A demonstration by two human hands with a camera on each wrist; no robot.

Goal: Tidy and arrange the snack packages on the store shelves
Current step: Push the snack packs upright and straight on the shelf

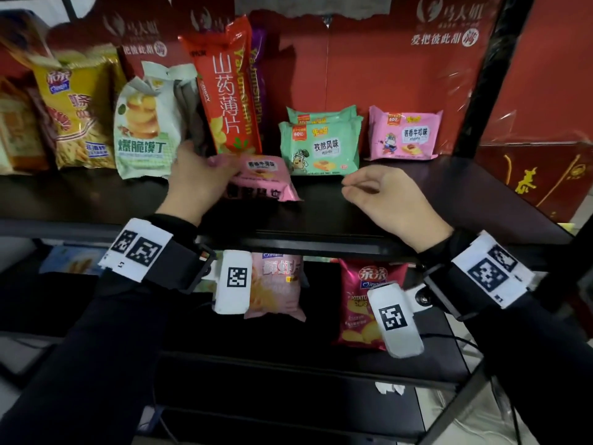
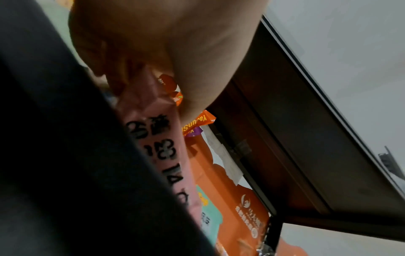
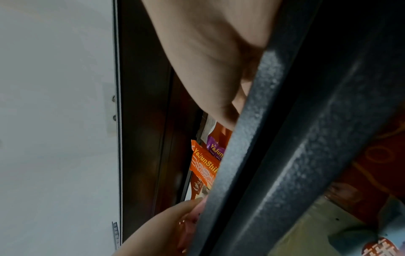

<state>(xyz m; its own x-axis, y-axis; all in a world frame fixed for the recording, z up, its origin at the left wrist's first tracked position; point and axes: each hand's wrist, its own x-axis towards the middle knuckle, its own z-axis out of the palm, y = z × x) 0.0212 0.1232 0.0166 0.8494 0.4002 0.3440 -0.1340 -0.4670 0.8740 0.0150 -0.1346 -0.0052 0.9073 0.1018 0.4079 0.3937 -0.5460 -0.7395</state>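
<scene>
On the dark upper shelf [image 1: 417, 200], my left hand [image 1: 218, 168] grips a small pink snack packet [image 1: 266, 181] by its left end, thumb on top. The packet lies tilted in front of a tall red yam-chip bag [image 1: 227, 91]. The left wrist view shows the same pink packet [image 2: 157, 138] under my left hand [image 2: 153, 43]. My right hand [image 1: 351, 184] hovers over the shelf front, just below two stacked green packets [image 1: 321, 146], its fingers loosely curled and holding nothing. In the right wrist view the shelf rail [image 3: 285, 155] hides most of my right hand [image 3: 210, 52].
A second pink packet [image 1: 404, 136] stands at the right of the shelf by a black post [image 1: 481, 75]. A white-green bag [image 1: 144, 123] and a yellow bag [image 1: 77, 114] stand at the left. On the lower shelf are a pink bag [image 1: 276, 284] and a red chip bag [image 1: 362, 303].
</scene>
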